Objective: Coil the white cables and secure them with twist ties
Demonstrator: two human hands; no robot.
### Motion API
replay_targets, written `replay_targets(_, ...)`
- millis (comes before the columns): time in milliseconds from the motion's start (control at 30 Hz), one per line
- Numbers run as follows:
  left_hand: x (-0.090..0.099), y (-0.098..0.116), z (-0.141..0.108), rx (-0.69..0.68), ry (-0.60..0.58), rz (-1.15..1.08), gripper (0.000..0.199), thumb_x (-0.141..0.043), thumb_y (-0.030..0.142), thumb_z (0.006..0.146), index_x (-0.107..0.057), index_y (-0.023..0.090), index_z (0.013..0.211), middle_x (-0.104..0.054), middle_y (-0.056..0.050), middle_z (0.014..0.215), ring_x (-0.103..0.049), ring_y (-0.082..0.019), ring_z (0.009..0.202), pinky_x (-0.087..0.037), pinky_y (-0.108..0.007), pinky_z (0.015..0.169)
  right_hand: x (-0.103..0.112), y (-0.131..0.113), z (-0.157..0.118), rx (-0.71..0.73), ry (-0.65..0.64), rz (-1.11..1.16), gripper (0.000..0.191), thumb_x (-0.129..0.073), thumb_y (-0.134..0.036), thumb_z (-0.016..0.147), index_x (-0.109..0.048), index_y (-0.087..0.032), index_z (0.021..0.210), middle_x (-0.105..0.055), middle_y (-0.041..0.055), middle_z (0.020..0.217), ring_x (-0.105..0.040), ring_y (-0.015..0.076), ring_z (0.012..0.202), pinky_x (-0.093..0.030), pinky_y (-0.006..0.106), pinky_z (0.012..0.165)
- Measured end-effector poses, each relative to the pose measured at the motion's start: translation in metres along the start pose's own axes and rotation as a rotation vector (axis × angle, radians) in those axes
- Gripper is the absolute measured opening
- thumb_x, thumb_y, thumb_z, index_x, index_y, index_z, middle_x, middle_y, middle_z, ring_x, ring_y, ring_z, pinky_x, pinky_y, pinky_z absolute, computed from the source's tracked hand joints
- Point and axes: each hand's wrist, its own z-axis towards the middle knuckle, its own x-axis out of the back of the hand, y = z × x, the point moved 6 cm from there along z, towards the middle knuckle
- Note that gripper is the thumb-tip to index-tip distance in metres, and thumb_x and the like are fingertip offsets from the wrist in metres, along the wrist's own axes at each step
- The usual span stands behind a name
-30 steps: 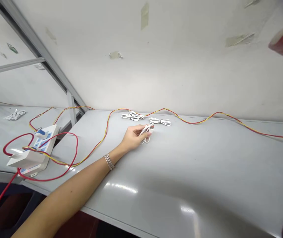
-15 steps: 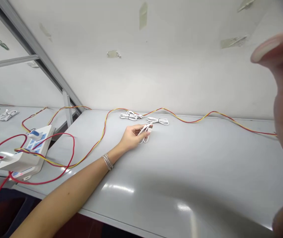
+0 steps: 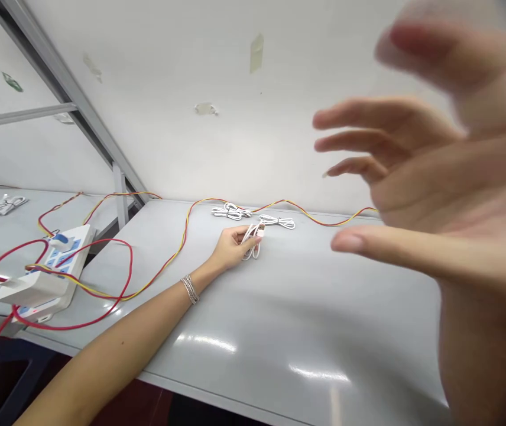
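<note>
My left hand pinches a coiled white USB cable just over the grey table, its plug pointing up and away. Behind it, by the wall, lie two more bundled white cables, one on the left and another on the right, each tied at its middle. Close to the camera, my right hand is raised with fingers spread and nothing between them; it is large and partly blurred.
A white power strip with a white adapter and looped red cord occupies the left. A red-yellow twisted wire runs along the wall. Farther left lies another white cable bundle. A metal frame slants upward.
My right hand has come further into view from the right edge, its fingers now showing spread. The left hand still holds the cable and appears slightly shifted left as the view moved a little.
</note>
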Motion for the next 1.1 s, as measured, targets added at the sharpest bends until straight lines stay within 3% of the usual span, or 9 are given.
replay_targets(67,0.001,-0.002,0.0,0.011,-0.001,-0.021,0.042,-0.078,0.043,0.074,-0.072,0.012,0.101,-0.068,-0.005,0.075,-0.059,-0.014,0.064,-0.048,-0.026,0.061,-0.008,0.031,0.002,-0.078,0.06,0.019,0.051,-0.08,-0.025,0.074,-0.064,-0.036,0.122,-0.067,-0.0007,0.114,-0.063,0.0211,0.112,-0.056,0.034,0.088)
replay_targets(133,0.001,-0.003,0.001,0.027,-0.015,-0.069,0.044,-0.078,0.044,0.074,-0.07,0.011,0.102,-0.067,-0.005,0.074,-0.06,-0.014,0.063,-0.049,-0.025,0.061,-0.02,0.076,-0.006,-0.23,0.108,0.023,0.038,-0.078,-0.034,0.075,-0.068,-0.025,0.11,-0.069,0.0045,0.106,-0.066,0.0209,0.101,-0.057,0.035,0.081)
replay_targets(267,0.0,-0.004,0.003,0.019,-0.008,-0.155,0.059,-0.08,0.05,0.07,-0.066,0.01,0.111,-0.07,-0.01,0.093,-0.066,-0.017,0.073,-0.055,-0.03,0.069,-0.052,0.166,-0.043,-0.553,0.224,0.055,0.045,-0.077,-0.051,0.07,-0.066,-0.016,0.095,-0.064,0.0034,0.076,-0.06,0.0139,0.064,-0.051,0.03,0.06)
replay_targets(367,0.001,-0.005,0.006,0.004,0.015,-0.221,0.065,-0.083,0.05,0.067,-0.064,0.011,0.115,-0.07,-0.013,0.108,-0.068,-0.02,0.087,-0.056,-0.033,0.08,-0.073,0.205,-0.069,-0.706,0.258,0.124,0.052,-0.075,-0.058,0.068,-0.063,-0.016,0.097,-0.058,-0.0005,0.064,-0.051,0.0114,0.051,-0.041,0.026,0.047)
replay_targets(600,-0.001,-0.005,0.006,-0.028,0.008,-0.197,0.061,-0.083,0.045,0.067,-0.065,0.011,0.115,-0.07,-0.014,0.116,-0.066,-0.024,0.106,-0.052,-0.033,0.093,-0.087,0.211,-0.079,-0.569,0.157,0.169,0.044,-0.072,-0.054,0.075,-0.06,-0.02,0.1,-0.057,-0.0029,0.066,-0.048,0.0101,0.051,-0.042,0.025,0.051)
replay_targets(767,-0.003,-0.002,0.004,-0.026,-0.006,-0.192,0.055,-0.082,0.041,0.07,-0.065,0.009,0.112,-0.072,-0.014,0.11,-0.068,-0.022,0.099,-0.052,-0.031,0.088,-0.086,0.209,-0.079,-0.554,0.106,0.16,0.048,-0.078,-0.047,0.07,-0.059,-0.021,0.105,-0.058,-0.0036,0.07,-0.048,0.0089,0.05,-0.04,0.024,0.05)
replay_targets(933,-0.003,-0.001,0.002,0.066,-0.037,-0.23,0.063,-0.084,0.039,0.069,-0.061,0.011,0.121,-0.074,-0.012,0.101,-0.07,-0.02,0.084,-0.054,-0.029,0.076,-0.082,0.216,-0.079,-0.574,0.178,0.211,0.049,-0.079,-0.044,0.068,-0.064,-0.021,0.108,-0.06,-0.0001,0.077,-0.053,0.0108,0.057,-0.044,0.024,0.048)
replay_targets(1100,-0.006,0.003,0.004,0.035,-0.225,-0.267,0.05,-0.079,0.039,0.076,-0.07,0.012,0.117,-0.071,-0.015,0.116,-0.068,-0.026,0.106,-0.05,-0.037,0.097,-0.076,0.228,-0.084,-0.642,0.301,0.275,0.052,-0.08,-0.046,0.064,-0.068,-0.02,0.108,-0.062,0.002,0.078,-0.057,0.0144,0.065,-0.053,0.029,0.056)
